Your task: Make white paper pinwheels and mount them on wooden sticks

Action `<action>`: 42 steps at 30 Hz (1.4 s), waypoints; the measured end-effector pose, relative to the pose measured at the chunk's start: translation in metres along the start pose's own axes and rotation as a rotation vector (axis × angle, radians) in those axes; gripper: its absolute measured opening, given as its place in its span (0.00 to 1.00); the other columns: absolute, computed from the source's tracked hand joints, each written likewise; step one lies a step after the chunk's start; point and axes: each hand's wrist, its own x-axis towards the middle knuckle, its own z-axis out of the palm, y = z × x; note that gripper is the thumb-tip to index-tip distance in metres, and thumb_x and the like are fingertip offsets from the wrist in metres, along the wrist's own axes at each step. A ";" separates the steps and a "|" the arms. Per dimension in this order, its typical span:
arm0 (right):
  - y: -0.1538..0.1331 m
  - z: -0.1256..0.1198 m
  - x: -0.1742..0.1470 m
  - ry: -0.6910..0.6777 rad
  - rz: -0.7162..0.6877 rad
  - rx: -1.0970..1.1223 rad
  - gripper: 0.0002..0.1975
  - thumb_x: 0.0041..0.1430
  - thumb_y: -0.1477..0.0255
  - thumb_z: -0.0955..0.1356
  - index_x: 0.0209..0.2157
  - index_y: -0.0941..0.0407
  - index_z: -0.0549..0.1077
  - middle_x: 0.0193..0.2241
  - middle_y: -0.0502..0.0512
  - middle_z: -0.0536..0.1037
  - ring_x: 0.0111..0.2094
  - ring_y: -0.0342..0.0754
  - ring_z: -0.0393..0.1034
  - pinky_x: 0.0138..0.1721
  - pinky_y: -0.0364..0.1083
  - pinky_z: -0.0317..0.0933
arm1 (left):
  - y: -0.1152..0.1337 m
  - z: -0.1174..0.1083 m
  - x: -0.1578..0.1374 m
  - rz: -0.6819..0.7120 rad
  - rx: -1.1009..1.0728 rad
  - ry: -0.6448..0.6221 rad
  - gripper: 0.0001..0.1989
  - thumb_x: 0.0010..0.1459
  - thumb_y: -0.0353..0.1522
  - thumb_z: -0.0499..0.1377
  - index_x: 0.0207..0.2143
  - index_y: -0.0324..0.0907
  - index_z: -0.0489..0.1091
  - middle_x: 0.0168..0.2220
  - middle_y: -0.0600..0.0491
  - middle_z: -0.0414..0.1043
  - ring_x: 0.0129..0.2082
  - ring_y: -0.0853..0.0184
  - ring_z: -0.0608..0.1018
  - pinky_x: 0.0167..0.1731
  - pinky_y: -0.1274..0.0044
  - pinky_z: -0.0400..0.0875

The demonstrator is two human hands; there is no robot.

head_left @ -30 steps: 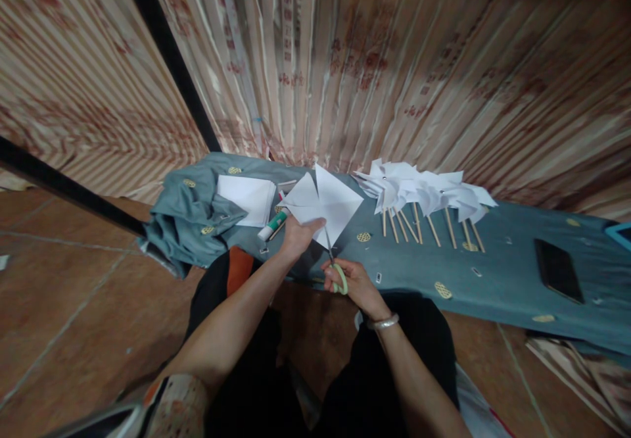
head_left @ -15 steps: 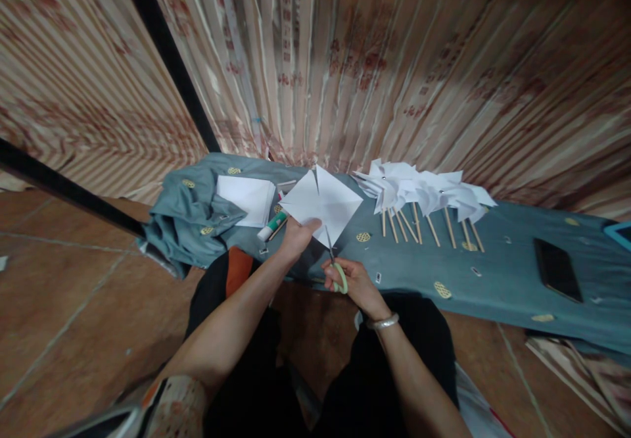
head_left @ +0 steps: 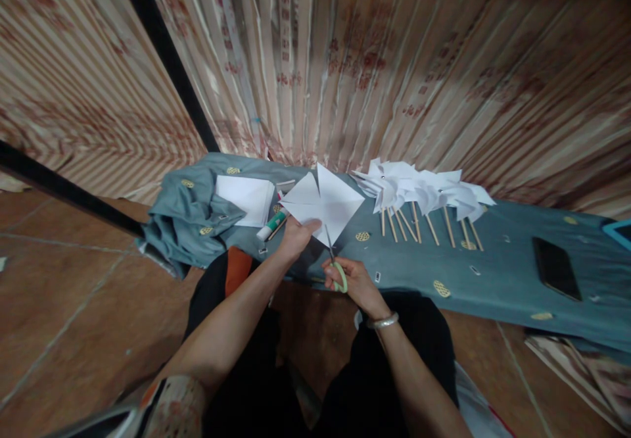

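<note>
My left hand (head_left: 294, 237) pinches the near corner of a white paper square (head_left: 323, 202) that shows cuts along its diagonals. My right hand (head_left: 355, 281) grips green-handled scissors (head_left: 333, 264), whose blades reach into the paper's lower edge. Both hands hover over the near edge of a grey-blue cloth (head_left: 493, 273) spread on the floor.
A row of white paper pinwheels on wooden sticks (head_left: 424, 198) lies to the right. A stack of white sheets (head_left: 246, 198) and a green-and-white glue stick (head_left: 271, 226) lie to the left. A black phone (head_left: 555, 267) rests far right. Striped curtains hang behind.
The paper has shifted slightly in my left hand while the scissors stay in its lower edge. Both hands have hardly moved.
</note>
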 end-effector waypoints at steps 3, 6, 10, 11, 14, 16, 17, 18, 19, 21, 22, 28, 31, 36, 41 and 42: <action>0.000 0.000 0.000 0.007 0.007 0.008 0.20 0.47 0.52 0.73 0.28 0.56 0.74 0.19 0.47 0.73 0.20 0.40 0.63 0.23 0.41 0.56 | -0.002 0.000 0.000 0.002 -0.012 -0.003 0.10 0.39 0.31 0.64 0.29 0.40 0.74 0.32 0.51 0.78 0.32 0.64 0.77 0.39 0.73 0.72; -0.002 0.000 0.000 0.017 0.012 0.016 0.21 0.46 0.52 0.73 0.29 0.57 0.74 0.19 0.48 0.74 0.20 0.40 0.64 0.24 0.41 0.56 | -0.003 0.000 -0.001 -0.022 0.013 -0.009 0.10 0.39 0.32 0.65 0.28 0.40 0.73 0.31 0.51 0.78 0.31 0.63 0.77 0.39 0.72 0.72; -0.003 0.001 0.000 0.026 0.000 0.019 0.22 0.47 0.51 0.72 0.30 0.56 0.73 0.19 0.49 0.74 0.21 0.41 0.65 0.24 0.42 0.57 | -0.003 0.001 -0.004 -0.031 0.023 -0.044 0.08 0.39 0.32 0.65 0.26 0.40 0.73 0.31 0.52 0.77 0.31 0.64 0.77 0.39 0.73 0.72; -0.003 0.001 0.000 0.026 -0.001 0.017 0.22 0.47 0.51 0.72 0.31 0.56 0.73 0.20 0.49 0.74 0.21 0.41 0.65 0.25 0.42 0.57 | -0.003 0.001 -0.005 -0.028 0.016 -0.045 0.08 0.39 0.32 0.65 0.26 0.40 0.73 0.31 0.52 0.77 0.31 0.64 0.77 0.39 0.73 0.71; -0.003 0.001 0.000 0.023 -0.001 0.017 0.22 0.47 0.51 0.72 0.31 0.56 0.73 0.19 0.49 0.74 0.21 0.41 0.65 0.25 0.42 0.58 | -0.003 0.002 -0.005 -0.030 -0.013 -0.037 0.09 0.37 0.32 0.66 0.25 0.41 0.73 0.30 0.52 0.77 0.30 0.65 0.76 0.38 0.73 0.71; -0.003 0.001 0.000 0.032 0.000 0.021 0.22 0.47 0.51 0.72 0.30 0.56 0.74 0.19 0.48 0.74 0.21 0.41 0.64 0.24 0.42 0.57 | -0.003 0.002 -0.005 -0.036 -0.028 -0.036 0.09 0.37 0.32 0.66 0.25 0.41 0.73 0.30 0.52 0.77 0.30 0.65 0.76 0.38 0.73 0.71; -0.002 0.001 0.001 0.038 0.003 0.025 0.22 0.46 0.51 0.73 0.30 0.57 0.74 0.18 0.48 0.74 0.20 0.41 0.64 0.24 0.41 0.57 | -0.002 0.002 -0.005 -0.039 -0.032 -0.035 0.09 0.37 0.33 0.66 0.25 0.41 0.73 0.30 0.52 0.77 0.30 0.65 0.76 0.38 0.73 0.70; -0.002 0.001 0.001 0.043 0.005 0.030 0.22 0.45 0.51 0.73 0.29 0.57 0.74 0.18 0.47 0.74 0.20 0.40 0.64 0.23 0.41 0.56 | -0.002 0.002 -0.004 -0.041 -0.034 -0.034 0.09 0.36 0.33 0.66 0.25 0.41 0.73 0.30 0.52 0.77 0.30 0.65 0.75 0.37 0.74 0.70; -0.002 0.001 0.001 0.048 0.008 0.036 0.22 0.44 0.51 0.73 0.29 0.57 0.74 0.18 0.47 0.73 0.20 0.40 0.63 0.23 0.41 0.56 | -0.002 0.002 -0.004 -0.041 -0.034 -0.031 0.10 0.36 0.33 0.66 0.26 0.41 0.74 0.30 0.52 0.77 0.30 0.65 0.75 0.37 0.74 0.70; -0.002 0.001 0.001 0.053 0.013 0.045 0.23 0.43 0.51 0.74 0.28 0.57 0.74 0.18 0.47 0.73 0.19 0.39 0.63 0.23 0.40 0.56 | -0.002 0.003 -0.005 -0.036 -0.032 -0.030 0.10 0.36 0.32 0.66 0.26 0.41 0.74 0.31 0.52 0.77 0.30 0.65 0.75 0.37 0.74 0.70; -0.003 0.002 0.001 0.054 0.013 0.048 0.23 0.43 0.51 0.74 0.28 0.57 0.74 0.18 0.47 0.73 0.19 0.39 0.63 0.23 0.40 0.56 | -0.001 0.003 -0.005 -0.034 -0.032 -0.032 0.10 0.36 0.32 0.66 0.26 0.40 0.74 0.31 0.52 0.77 0.30 0.65 0.75 0.37 0.74 0.69; -0.005 0.001 0.000 0.066 0.002 0.065 0.21 0.44 0.52 0.74 0.29 0.57 0.74 0.19 0.48 0.74 0.20 0.40 0.64 0.23 0.40 0.57 | 0.001 0.004 -0.010 -0.089 -0.018 -0.041 0.09 0.36 0.30 0.66 0.26 0.40 0.74 0.28 0.53 0.76 0.29 0.65 0.74 0.34 0.75 0.69; -0.006 0.000 0.000 0.068 0.004 0.068 0.20 0.44 0.54 0.75 0.29 0.57 0.74 0.18 0.47 0.74 0.20 0.40 0.64 0.22 0.40 0.57 | 0.003 0.005 -0.012 -0.098 -0.025 -0.051 0.09 0.36 0.29 0.66 0.26 0.40 0.74 0.29 0.52 0.76 0.29 0.65 0.75 0.35 0.75 0.69; -0.005 0.001 0.000 0.083 0.003 0.051 0.20 0.43 0.54 0.75 0.28 0.57 0.74 0.18 0.47 0.74 0.19 0.39 0.64 0.22 0.40 0.57 | 0.003 0.005 -0.011 -0.097 -0.040 -0.047 0.10 0.36 0.29 0.66 0.26 0.39 0.74 0.29 0.52 0.76 0.30 0.65 0.75 0.35 0.75 0.69; -0.002 0.000 0.001 0.093 -0.006 0.055 0.20 0.44 0.54 0.75 0.29 0.57 0.75 0.18 0.48 0.74 0.20 0.40 0.64 0.23 0.40 0.57 | 0.004 0.005 -0.013 -0.106 -0.053 -0.065 0.09 0.36 0.29 0.66 0.26 0.39 0.74 0.27 0.53 0.75 0.27 0.67 0.74 0.32 0.76 0.68; -0.001 0.000 0.001 0.095 -0.011 0.053 0.20 0.44 0.54 0.74 0.29 0.57 0.75 0.18 0.48 0.74 0.20 0.40 0.64 0.23 0.41 0.57 | 0.004 0.006 -0.014 -0.114 -0.054 -0.074 0.09 0.36 0.29 0.66 0.25 0.39 0.73 0.26 0.54 0.74 0.26 0.67 0.73 0.31 0.76 0.67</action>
